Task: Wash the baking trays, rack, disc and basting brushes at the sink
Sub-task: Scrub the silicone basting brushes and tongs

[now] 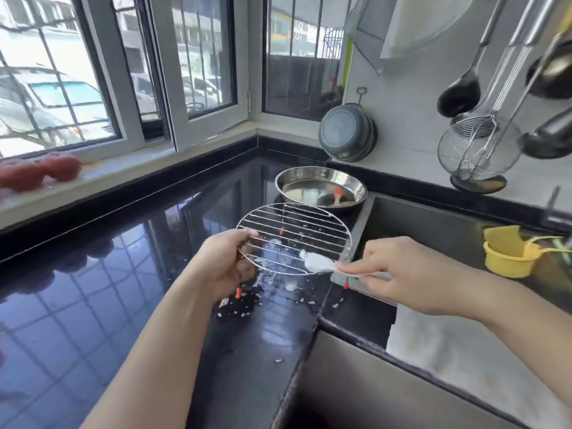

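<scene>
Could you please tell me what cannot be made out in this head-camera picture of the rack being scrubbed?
- Brush in the right hand: bristles buried in foam, handle hidden by fingers.
- Steel pan: contents too blurred and reflective to name, apart from a red-tipped item.
- Tap: cut off by the right edge.
- Sink bottom: hidden by the right arm.
- Left hand palm side behind the rack: unseen.

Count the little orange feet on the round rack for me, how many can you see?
3. On the round wire rack, one orange foot shows through the wires, one hangs below the left hand, one hangs by the sink edge. Another may be hidden.
</scene>
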`<state>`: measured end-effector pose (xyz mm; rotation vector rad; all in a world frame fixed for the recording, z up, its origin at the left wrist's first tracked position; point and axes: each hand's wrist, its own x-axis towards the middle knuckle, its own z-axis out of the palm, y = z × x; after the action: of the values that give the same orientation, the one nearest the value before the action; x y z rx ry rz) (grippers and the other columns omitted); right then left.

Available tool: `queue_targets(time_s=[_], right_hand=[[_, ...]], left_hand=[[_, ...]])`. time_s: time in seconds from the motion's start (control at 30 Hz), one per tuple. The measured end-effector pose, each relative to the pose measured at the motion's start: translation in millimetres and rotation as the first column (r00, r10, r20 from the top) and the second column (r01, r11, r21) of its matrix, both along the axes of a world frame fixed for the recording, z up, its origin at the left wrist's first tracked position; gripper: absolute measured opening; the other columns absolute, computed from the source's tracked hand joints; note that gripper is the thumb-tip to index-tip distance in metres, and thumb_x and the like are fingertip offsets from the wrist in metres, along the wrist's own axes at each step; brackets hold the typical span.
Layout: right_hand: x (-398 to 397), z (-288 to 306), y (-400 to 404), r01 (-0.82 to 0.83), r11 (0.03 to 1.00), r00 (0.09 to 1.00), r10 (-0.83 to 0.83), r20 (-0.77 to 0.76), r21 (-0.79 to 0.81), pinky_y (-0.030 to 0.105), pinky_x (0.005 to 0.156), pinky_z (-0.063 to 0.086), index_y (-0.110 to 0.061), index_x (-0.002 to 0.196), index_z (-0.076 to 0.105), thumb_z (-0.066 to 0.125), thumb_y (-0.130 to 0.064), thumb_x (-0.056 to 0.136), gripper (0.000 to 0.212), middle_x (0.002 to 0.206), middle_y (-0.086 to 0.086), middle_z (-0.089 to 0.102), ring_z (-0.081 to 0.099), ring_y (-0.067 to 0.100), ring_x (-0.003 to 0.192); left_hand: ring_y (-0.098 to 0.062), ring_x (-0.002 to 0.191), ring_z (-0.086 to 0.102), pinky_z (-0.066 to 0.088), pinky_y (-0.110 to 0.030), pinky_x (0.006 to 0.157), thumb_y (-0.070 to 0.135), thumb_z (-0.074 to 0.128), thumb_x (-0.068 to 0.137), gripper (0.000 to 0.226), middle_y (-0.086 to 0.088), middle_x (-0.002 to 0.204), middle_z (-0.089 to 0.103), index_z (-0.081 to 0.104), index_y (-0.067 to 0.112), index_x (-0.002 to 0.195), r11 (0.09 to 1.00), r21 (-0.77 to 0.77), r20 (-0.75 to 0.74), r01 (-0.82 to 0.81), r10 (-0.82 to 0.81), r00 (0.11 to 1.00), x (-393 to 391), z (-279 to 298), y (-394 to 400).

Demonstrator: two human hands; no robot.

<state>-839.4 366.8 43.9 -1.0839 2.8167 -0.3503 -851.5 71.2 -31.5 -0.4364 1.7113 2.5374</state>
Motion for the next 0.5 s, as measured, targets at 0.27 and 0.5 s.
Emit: queue_targets(time_s=[0.27, 0.5], right_hand=[[-13, 3, 105, 0.367, 0.856, 0.915, -0.404, -0.026, -0.365, 0.018, 0.065, 0.04, -0.047, 0.128, 0.064, 0.06, -0.02, 0.099, 0.04, 0.081, -0.005, 0.056, 0.053, 0.001, 0.07], [-32, 2, 194, 0.512, 0.578, 0.779, -0.625, 0.06, -0.635, 0.031, 0.058, 0.04, -0.054, 0.119, 0.066, 0.062, -0.022, 0.099, 0.039, 0.076, -0.002, 0.063, 0.049, 0.016, 0.054]], left_hand=[[-0.018, 0.057, 0.069, 0.051, -0.022, 0.043, 0.009, 0.043, 0.109, 0.022, -0.016, 0.085, 0.075, 0.057, 0.009, 0.092, 0.995, -0.084, -0.09, 0.058, -0.065, 0.994, 14, 45, 44], [-0.02, 0.064, 0.071, 0.053, -0.025, 0.051, 0.012, 0.047, 0.11, 0.017, -0.012, 0.084, 0.077, 0.058, 0.005, 0.099, 0.866, -0.495, -0.377, 0.067, -0.284, 0.882, -22, 135, 137]])
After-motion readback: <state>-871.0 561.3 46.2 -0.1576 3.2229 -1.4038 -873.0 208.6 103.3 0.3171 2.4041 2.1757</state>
